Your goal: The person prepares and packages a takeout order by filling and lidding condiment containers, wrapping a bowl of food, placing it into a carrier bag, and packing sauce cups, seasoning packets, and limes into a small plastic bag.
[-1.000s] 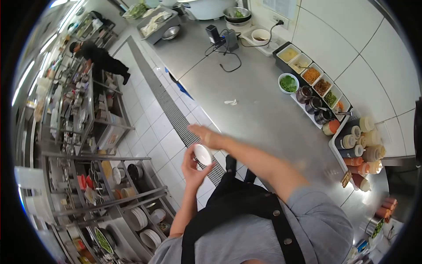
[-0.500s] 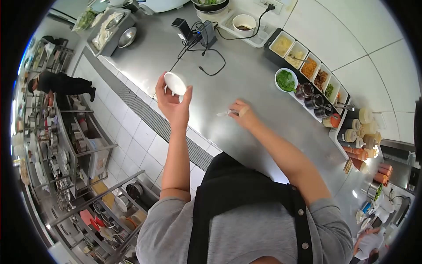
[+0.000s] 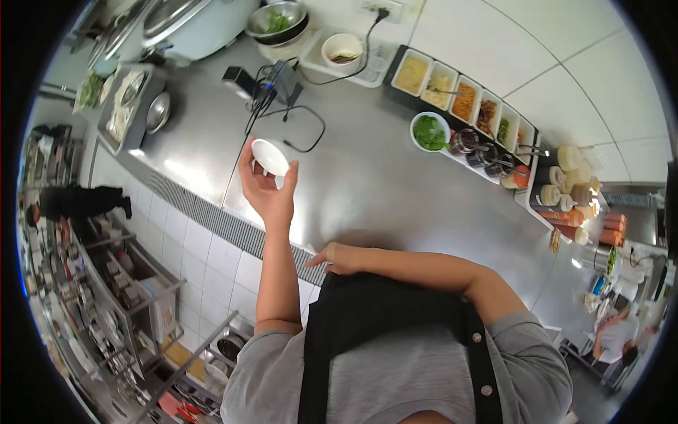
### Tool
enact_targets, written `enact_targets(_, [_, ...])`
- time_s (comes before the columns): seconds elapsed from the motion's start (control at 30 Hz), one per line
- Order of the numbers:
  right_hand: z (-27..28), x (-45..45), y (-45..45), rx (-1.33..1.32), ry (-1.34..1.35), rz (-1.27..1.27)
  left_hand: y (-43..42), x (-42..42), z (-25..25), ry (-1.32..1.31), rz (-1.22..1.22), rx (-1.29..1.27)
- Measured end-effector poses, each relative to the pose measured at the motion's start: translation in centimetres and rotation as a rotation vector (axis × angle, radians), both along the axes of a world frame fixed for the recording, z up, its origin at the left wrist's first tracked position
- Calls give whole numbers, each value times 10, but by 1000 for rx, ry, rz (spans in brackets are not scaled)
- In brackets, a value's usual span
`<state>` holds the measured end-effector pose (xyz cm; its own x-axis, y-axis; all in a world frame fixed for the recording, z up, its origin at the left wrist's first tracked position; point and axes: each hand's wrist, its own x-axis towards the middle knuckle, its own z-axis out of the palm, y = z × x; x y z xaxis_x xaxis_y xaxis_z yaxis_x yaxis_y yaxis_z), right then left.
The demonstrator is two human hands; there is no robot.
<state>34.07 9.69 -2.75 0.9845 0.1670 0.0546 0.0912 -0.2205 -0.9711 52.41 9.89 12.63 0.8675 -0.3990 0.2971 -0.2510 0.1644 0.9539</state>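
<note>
My left hand [image 3: 270, 192] is raised over the front edge of the steel counter [image 3: 367, 191]. Its thumb and fingers grip a small white dish [image 3: 270, 157] by the rim, tilted so that its pale inside shows. My right hand [image 3: 339, 258] is low at the counter's front edge, close against the black apron [image 3: 381, 304]. Its fingers stretch to the left, partly apart, and I see nothing in them. The apron hides the lower part of this hand.
Cables and a black adapter [image 3: 239, 79] lie at the back. A bowl of green leaves [image 3: 430, 132], topping tubs [image 3: 464, 103] and sauce bottles [image 3: 554, 199] line the right side. A steel bowl [image 3: 158, 113] stands left. Another person [image 3: 78, 203] is across the aisle.
My right hand has drawn back and left from over the counter to its front edge. The clear plastic piece it held is out of sight. My left hand still holds the dish; the view has shifted.
</note>
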Motion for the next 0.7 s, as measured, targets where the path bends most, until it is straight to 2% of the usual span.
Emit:
enact_targets(0.03, [-7, -2, -3, 20, -95, -28, -8, -4, -2, 4, -55, 13])
enact_targets(0.13, [12, 1, -75, -153, -76, -174, -33, -17, -16, -3, -187, 50])
enact_targets(0.23, [107, -5, -179, -161, 184, -774, -58, -30, -27, 32, -333, 117])
enact_targets(0.27, [111, -9, -217, -366, 144, -969, -66, -33, -33, 51, -381, 144])
enact_targets(0.3, [116, -17, -256, -420, -100, -1094, -77, -34, -41, 48, -406, 180])
enact_targets(0.33, [117, -26, -295, -651, -229, -1155, -90, -37, -43, 47, -402, 200])
enact_targets(0.37, [130, -29, -320, -825, -190, -1263, -104, -43, -44, 46, -395, 220])
enact_targets(0.4, [131, -35, -345, -946, -122, -1274, -119, -49, -45, 45, -387, 242])
enact_targets(0.47, [123, -39, -379, -904, 149, -1221, -153, -55, -52, 52, -456, 251])
enact_targets(0.57, [101, -32, -406, -948, 308, -1031, -193, -63, -66, -20, -508, 276])
enact_targets(0.6, [92, -30, -410, -978, 227, -1007, -204, -64, -67, -56, -515, 287])
enact_targets(0.63, [83, -29, -416, -991, 268, -1023, -211, -65, -70, -53, -502, 322])
enact_targets(0.7, [90, -23, -411, -940, 333, -1040, -218, -63, -78, -206, -436, 360])
